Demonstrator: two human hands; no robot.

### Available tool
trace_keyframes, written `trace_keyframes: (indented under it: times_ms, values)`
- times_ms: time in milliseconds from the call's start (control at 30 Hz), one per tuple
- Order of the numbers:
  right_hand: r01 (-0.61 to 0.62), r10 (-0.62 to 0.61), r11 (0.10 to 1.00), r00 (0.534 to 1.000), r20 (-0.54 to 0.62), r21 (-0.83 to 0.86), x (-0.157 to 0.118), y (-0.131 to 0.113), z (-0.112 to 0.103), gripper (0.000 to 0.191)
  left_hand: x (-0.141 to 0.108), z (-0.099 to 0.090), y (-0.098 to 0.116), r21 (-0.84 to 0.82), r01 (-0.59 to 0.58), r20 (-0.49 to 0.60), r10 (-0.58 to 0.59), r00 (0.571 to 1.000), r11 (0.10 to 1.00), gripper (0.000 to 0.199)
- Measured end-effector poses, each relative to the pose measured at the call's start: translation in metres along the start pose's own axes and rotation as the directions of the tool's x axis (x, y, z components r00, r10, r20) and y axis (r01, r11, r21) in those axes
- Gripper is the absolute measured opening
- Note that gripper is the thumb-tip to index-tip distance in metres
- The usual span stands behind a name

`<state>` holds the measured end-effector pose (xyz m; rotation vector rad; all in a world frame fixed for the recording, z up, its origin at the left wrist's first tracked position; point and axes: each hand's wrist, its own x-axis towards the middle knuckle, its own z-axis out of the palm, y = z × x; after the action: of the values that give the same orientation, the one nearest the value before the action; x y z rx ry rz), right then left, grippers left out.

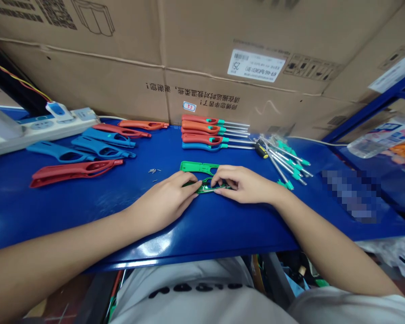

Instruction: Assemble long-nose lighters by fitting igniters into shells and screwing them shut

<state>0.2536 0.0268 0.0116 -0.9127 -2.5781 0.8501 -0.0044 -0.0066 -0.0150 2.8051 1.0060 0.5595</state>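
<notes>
Low over the blue table, my left hand (170,195) and my right hand (245,183) both grip a green lighter housing half (207,186), one at each end. Its hollow inner side faces up, with small parts inside that I cannot make out. Fingers of both hands are closed on it and cover its ends. Just behind lies another green housing half (197,167), partly hidden by my right hand. A few small metal pins (152,170) lie to the left, beyond my left hand.
Assembled lighters (202,130) are stacked at the back, with a yellow-black screwdriver (261,150) beside them. Metal lighter tubes (286,162) lie at right. Blue housings (59,151) and red housings (76,172) lie left, before a power strip (42,128). Cardboard boxes (121,76) stand behind.
</notes>
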Motion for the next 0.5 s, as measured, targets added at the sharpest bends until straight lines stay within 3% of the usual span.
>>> trace_keyframes:
  times_ms: [500]
  values:
    - [-0.094, 0.095, 0.994, 0.995, -0.017, 0.051, 0.0037, -0.0001, 0.0026, 0.009, -0.0001, 0.0011, 0.0008, -0.081, -0.016, -0.026, 0.014, 1.000, 0.997, 0.036]
